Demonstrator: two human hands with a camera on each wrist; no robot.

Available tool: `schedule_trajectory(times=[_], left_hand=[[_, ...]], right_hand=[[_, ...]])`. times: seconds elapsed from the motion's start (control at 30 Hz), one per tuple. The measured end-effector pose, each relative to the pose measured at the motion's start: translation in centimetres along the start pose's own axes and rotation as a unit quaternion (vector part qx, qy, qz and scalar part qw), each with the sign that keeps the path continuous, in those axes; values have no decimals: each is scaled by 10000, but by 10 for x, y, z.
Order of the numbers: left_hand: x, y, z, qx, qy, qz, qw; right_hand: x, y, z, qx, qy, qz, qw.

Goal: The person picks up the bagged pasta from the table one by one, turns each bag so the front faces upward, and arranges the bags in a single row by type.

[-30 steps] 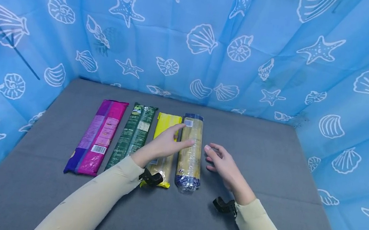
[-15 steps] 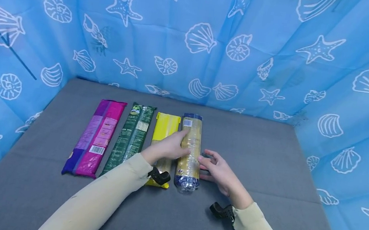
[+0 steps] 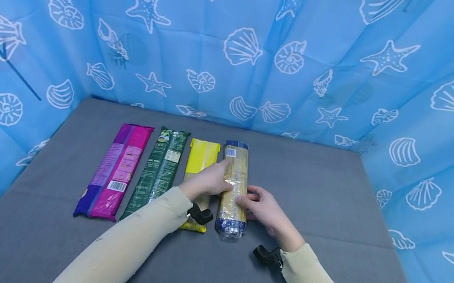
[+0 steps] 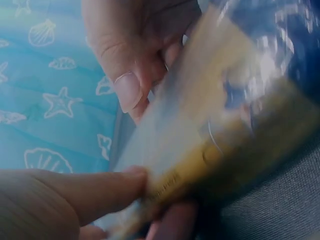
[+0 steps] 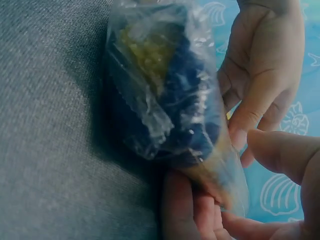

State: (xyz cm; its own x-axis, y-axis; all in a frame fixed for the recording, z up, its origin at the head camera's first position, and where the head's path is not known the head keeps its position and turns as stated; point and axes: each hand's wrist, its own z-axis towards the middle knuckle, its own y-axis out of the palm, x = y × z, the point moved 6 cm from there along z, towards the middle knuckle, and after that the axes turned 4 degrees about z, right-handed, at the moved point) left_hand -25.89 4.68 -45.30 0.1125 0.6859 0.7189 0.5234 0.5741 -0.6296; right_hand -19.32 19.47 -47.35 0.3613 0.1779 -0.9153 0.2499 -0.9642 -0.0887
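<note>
A long spaghetti pack (image 3: 229, 210) in clear wrap with blue ends lies at the right of a row of packs in the head view. My left hand (image 3: 210, 178) grips its left side, thumb on top. On the other side, my right hand (image 3: 264, 210) holds its lower part between thumb and fingers. The left wrist view has the pack (image 4: 235, 115) slanting between both hands, with fingertips curled beneath its edge. In the right wrist view, crinkled wrap covers the pack's near end (image 5: 165, 95). Whether it is raised off the cloth cannot be told.
Left of the held pack lie a yellow pasta pack (image 3: 204, 155), partly under my left arm, a green spaghetti pack (image 3: 162, 164) and a pink-purple pack (image 3: 121, 171). Grey cloth (image 3: 311, 180) covers the table. A blue shell-print curtain (image 3: 207, 26) stands around the back and sides.
My right hand has moved left from beside the spaghetti pack onto its right side and grips it. My left hand has come down from above onto its left side.
</note>
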Motion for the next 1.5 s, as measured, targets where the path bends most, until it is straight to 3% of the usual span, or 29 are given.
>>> schedule_trajectory(times=[0.13,0.37,0.63,0.77,0.97,1.17,1.3,1.4,1.5], left_hand=[[-4,4,1,-198,-41,-789,9967],[-10,5,3,-108,-28,-1237,9923],[-14,-1,-1,-34,-113,-2124,9771],[-14,-3,-6,-22,-108,-2496,9683],[-9,-9,-12,137,199,-2777,9604],[-9,-17,-18,259,475,-2944,9541],[-6,-24,-23,345,604,-3291,9417],[-2,-28,-28,373,648,-3649,9280],[2,-31,-31,518,703,-3803,9207]], right_hand=[[1,2,3,92,-112,-282,9995],[0,8,2,160,-574,-617,9963],[-15,19,-8,-325,-915,-309,9948],[-9,19,-5,-306,-1141,58,9930],[-19,18,-8,-278,-1631,478,9851],[-35,17,-16,-40,-1954,77,9807],[-50,19,-21,292,-2384,-798,9674],[-61,21,-26,535,-2760,-1537,9473],[-71,24,-31,710,-3054,-2078,9266]])
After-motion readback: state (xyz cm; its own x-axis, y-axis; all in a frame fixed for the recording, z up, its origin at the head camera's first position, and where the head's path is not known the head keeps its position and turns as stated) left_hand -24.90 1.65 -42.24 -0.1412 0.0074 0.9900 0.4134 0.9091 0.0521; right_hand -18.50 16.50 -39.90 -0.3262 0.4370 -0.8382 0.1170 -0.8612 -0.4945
